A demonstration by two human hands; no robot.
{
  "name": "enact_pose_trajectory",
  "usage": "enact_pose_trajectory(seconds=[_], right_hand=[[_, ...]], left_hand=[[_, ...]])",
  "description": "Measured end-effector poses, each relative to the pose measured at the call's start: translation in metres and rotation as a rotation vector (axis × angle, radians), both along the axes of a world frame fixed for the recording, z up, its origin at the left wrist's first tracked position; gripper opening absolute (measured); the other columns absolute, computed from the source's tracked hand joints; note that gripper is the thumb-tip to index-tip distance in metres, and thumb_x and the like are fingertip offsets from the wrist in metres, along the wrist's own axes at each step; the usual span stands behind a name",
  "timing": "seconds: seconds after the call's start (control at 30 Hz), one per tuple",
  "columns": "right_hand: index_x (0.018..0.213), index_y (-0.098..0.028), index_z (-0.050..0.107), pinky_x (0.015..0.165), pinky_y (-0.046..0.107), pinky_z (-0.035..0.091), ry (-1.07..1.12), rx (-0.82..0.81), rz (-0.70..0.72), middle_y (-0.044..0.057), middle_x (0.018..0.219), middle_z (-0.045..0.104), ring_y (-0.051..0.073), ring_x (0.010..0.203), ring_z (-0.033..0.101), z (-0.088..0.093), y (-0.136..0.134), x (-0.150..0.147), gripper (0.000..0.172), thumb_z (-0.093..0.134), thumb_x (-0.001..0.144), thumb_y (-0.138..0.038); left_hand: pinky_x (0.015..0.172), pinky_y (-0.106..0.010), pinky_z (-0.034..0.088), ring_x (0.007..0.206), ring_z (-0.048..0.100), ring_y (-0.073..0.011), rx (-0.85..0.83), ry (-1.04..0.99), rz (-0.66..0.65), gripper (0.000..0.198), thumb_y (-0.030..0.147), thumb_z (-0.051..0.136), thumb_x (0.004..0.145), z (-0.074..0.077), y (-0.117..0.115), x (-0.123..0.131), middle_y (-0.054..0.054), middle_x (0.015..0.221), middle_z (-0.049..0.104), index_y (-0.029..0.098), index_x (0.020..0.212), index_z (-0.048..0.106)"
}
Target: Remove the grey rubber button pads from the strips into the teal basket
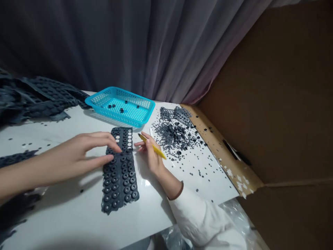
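A black rubber sheet (120,177) of moulded rings lies lengthwise before me. Its lower part is full of rings, while several white round holes show in its upper part. My left hand (91,149) reaches in from the left, thumb and index finger apart, fingertips at the middle of the sheet. At the sheet's right edge is my right hand (151,152), closed around a slim yellow pen-like tool (158,150) with a dark end pointing up and left. Whether its fingertips also grip the sheet's edge, I cannot tell.
A blue plastic basket (145,119) with several small black rings stands behind the sheet. Tiny black discs (174,135) are scattered at right, near perforated scraps (182,114). More black sheets (39,99) are piled at far left. A cardboard wall (281,104) bounds the right side.
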State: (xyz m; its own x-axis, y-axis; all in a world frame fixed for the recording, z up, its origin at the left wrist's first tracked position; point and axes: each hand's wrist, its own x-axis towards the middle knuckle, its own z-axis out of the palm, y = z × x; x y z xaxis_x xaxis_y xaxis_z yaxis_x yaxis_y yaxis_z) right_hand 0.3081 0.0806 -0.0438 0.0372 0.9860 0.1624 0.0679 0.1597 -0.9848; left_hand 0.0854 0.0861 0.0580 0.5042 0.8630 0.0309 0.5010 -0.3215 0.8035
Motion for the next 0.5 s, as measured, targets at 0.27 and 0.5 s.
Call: enact_pose_trajectory(seconds=[0.27, 0.5], right_hand=[[0.071, -0.018, 0.055, 0.044, 0.023, 0.047, 0.247, -0.272, -0.055, 0.002, 0.056, 0.063, 0.013, 0.044, 0.060, 0.012, 0.004, 0.002, 0.043, 0.062, 0.081, -0.059], [0.059, -0.019, 0.051, 0.042, 0.023, 0.038, -0.062, -0.155, 0.067, -0.002, 0.047, 0.052, 0.009, 0.038, 0.045, 0.004, -0.006, -0.004, 0.048, 0.053, 0.090, -0.055]], left_hand=[[0.078, -0.035, 0.047, 0.087, 0.063, -0.0256, 0.229, 0.227, -0.254, 0.015, 0.029, 0.060, 0.082, -0.076, 0.026, 0.031, -0.007, 0.089, 0.070, 0.022, 0.088, 0.072], [0.081, -0.034, 0.049, 0.091, 0.064, -0.0256, 0.242, 0.234, -0.258, 0.023, 0.033, 0.057, 0.086, -0.084, 0.028, 0.026, -0.007, 0.094, 0.067, 0.021, 0.100, 0.071]])
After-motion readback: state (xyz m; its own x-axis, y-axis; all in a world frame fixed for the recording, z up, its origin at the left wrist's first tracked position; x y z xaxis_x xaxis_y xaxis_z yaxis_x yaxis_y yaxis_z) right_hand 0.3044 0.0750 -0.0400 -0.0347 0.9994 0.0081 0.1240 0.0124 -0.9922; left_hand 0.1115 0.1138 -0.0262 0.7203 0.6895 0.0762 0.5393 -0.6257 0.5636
